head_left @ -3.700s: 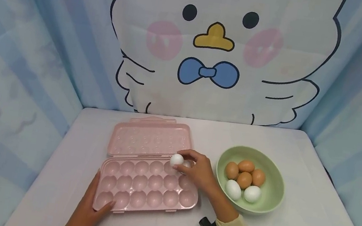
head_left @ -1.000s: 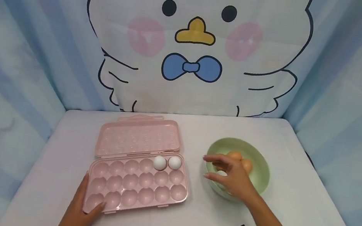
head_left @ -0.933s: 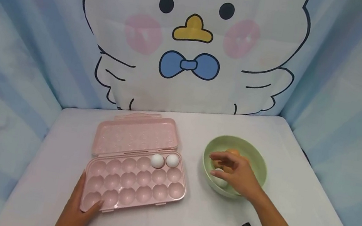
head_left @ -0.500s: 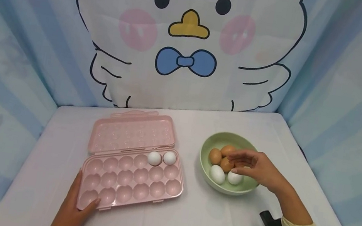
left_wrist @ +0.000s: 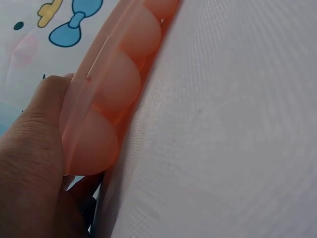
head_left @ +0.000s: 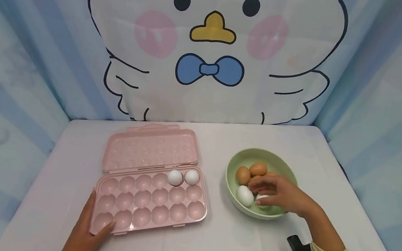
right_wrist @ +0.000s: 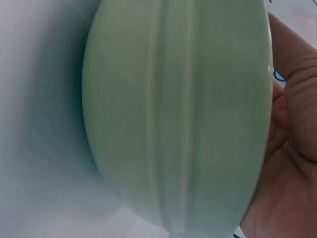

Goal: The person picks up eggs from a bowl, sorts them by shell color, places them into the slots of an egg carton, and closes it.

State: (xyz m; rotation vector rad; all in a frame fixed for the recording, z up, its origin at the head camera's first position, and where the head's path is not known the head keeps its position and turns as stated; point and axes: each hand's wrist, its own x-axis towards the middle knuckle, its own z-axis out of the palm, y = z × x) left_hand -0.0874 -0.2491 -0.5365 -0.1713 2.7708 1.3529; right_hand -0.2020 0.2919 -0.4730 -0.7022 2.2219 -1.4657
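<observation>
The left hand (head_left: 85, 236) rests on the near left corner of the pink tray (head_left: 119, 185). Its thumb lies on top of the corner cup and its fingers run along the tray's left edge. The fingers look straight and loose, pressing the tray and not curled round it. In the left wrist view the hand (left_wrist: 29, 163) is flat against the tray's side (left_wrist: 106, 94), and the tray sits on the white table (left_wrist: 233, 129).

Well to the right of that hand, in the far row of the tray, sit two white eggs (head_left: 175, 177), side by side and touching. The tray's lid (head_left: 150, 148) lies open behind them.

Further right is the green bowl (head_left: 236, 161). The right hand (head_left: 280, 194) reaches over the bowl's near right rim and down into it. Its fingers bend around a white egg (head_left: 262, 197) that is mostly hidden under them. I cannot tell if the hand holds it tight or only touches it. Just left of the fingertips lies another white egg (head_left: 245, 195). Behind the fingers lie brown eggs (head_left: 243, 175). In the right wrist view only the bowl's outside (right_wrist: 173, 119) and the palm (right_wrist: 287, 163) show.
</observation>
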